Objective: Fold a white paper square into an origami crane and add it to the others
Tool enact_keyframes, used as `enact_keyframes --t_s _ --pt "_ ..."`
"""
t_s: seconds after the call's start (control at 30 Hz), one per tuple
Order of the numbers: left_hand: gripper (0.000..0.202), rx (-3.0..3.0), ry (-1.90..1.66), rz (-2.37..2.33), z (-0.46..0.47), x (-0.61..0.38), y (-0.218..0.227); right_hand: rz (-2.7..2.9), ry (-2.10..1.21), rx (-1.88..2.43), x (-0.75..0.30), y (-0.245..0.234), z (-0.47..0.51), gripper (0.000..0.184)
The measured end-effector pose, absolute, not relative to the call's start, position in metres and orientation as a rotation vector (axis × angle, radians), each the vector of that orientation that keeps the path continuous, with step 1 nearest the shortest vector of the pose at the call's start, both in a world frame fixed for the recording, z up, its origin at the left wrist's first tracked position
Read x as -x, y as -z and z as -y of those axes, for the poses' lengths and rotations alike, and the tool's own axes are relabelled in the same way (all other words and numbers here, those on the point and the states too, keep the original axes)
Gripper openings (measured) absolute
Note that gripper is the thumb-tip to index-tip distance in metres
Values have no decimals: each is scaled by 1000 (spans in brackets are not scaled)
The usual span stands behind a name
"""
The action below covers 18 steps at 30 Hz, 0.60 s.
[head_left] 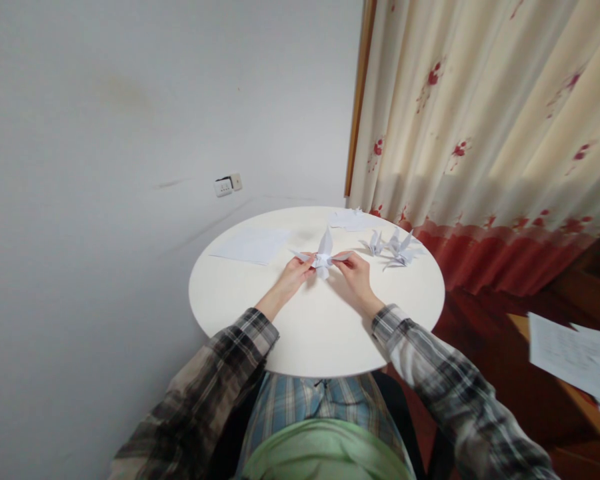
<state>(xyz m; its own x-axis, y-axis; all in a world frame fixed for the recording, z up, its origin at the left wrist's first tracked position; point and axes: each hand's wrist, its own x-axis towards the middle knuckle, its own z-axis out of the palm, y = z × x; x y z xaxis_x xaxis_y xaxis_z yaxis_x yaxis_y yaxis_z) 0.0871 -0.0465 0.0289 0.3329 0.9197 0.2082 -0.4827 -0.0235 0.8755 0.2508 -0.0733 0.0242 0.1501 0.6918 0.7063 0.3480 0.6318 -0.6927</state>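
A white folded-paper crane [324, 257] is held above the middle of the round table, its wings spread to either side and one long point standing up. My left hand [298, 268] pinches it at the left, near the base of that wing. On the other side, my right hand [354, 268] grips the right wing between thumb and fingers. The fingertips partly cover the paper where they hold it. To the right of my right hand stand several finished-looking paper cranes [399, 248] in a loose group.
The white round table [315, 340] stands close to the wall with a socket [224, 187]. A flat white sheet [253, 245] lies at its left, and more paper [349, 219] at the back. Right of it hang curtains [460, 133]; printed sheets [575, 360] rest on wooden furniture.
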Motion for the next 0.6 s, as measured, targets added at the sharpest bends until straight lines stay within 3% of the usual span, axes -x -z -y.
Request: enact_keyframes --t_s 0.27,0.6 --pt "26 -1164 -1256 -587 47 -87 -30 1497 -115 895 -250 -29 81 11" --pt "24 -1137 -1250 -549 46 -86 -32 1464 -114 883 -251 -28 80 9"
